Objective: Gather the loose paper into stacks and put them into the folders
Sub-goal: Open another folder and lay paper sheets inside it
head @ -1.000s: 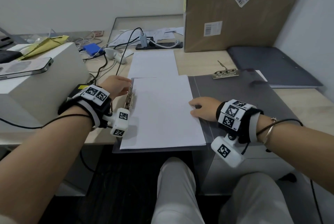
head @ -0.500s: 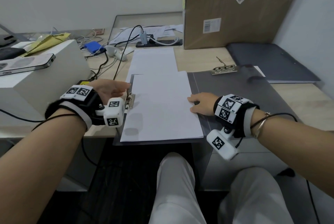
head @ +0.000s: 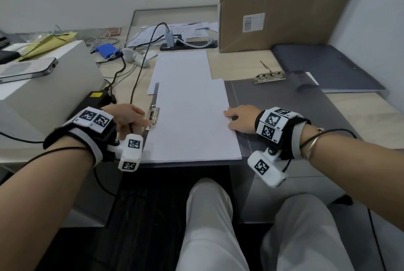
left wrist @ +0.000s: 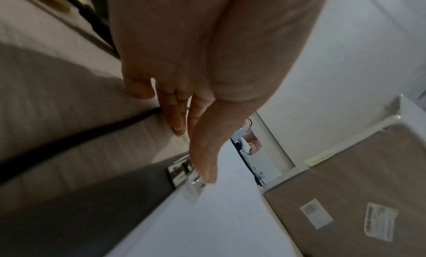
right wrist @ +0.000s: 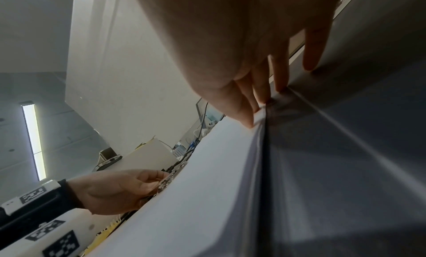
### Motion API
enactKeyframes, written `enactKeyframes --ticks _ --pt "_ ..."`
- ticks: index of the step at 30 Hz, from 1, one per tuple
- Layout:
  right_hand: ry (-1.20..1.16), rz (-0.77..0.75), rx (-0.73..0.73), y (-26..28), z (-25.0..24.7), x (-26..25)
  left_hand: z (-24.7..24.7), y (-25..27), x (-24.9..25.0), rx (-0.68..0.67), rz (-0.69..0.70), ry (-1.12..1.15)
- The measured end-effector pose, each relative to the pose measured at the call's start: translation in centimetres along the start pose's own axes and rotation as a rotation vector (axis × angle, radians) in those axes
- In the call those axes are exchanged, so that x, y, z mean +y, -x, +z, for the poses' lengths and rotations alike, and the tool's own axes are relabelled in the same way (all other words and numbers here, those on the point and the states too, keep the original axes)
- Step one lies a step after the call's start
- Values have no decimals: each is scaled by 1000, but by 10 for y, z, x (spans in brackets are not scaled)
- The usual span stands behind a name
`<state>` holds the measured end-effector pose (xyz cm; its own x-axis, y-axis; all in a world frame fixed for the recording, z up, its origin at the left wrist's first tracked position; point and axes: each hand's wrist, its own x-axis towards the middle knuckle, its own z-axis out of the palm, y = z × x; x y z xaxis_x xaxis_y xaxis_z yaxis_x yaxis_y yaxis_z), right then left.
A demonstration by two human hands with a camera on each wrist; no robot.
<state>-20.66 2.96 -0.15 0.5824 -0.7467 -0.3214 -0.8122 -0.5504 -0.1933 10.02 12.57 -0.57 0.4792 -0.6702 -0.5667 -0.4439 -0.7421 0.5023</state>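
An open grey folder (head: pixel 284 104) lies on the desk in front of me. A stack of white paper (head: pixel 190 122) rests on its left half, tucked under the metal clip (head: pixel 154 114) at the folder's left edge. My left hand (head: pixel 141 117) is at that clip with straight fingers, and the thumb tip (left wrist: pixel 208 177) touches the clip (left wrist: pixel 184 171). My right hand (head: pixel 231 117) rests at the stack's right edge; its fingertips (right wrist: pixel 248 122) touch the paper edge and the folder (right wrist: pixel 345 169). More white paper (head: pixel 181 67) lies beyond the folder. A closed dark folder (head: pixel 328 67) lies far right.
A second metal clip (head: pixel 270 76) sits at the folder's far edge. A big cardboard box (head: pixel 273 8) stands behind. A white box (head: pixel 43 95) carrying a phone (head: pixel 26 69) is on the left, with cables, a black adapter (head: pixel 94 100) and a power strip (head: pixel 188 44).
My left hand has drawn back from over the clip, and its thumb now touches the clip's near end. The right hand stays at the stack's right edge.
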Motion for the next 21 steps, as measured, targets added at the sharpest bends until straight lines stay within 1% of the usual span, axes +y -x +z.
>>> enactKeyframes --ticks 2,4,8,14,19,21 --pt "8 0 3 0 0 0 4 -1 2 128 34 -147" --pt "19 -5 10 -1 0 0 6 -4 3 186 71 -224" --pt "21 -10 3 -2 -1 2 2 -9 0 140 76 -243" --pt "32 -15 -15 -1 -2 2 1 -3 10 94 77 -338" --pt "30 -21 -6 1 -1 1 -2 -1 11 71 63 -361" --pt "28 -22 -5 2 -1 0 -1 -2 12 84 67 -375"
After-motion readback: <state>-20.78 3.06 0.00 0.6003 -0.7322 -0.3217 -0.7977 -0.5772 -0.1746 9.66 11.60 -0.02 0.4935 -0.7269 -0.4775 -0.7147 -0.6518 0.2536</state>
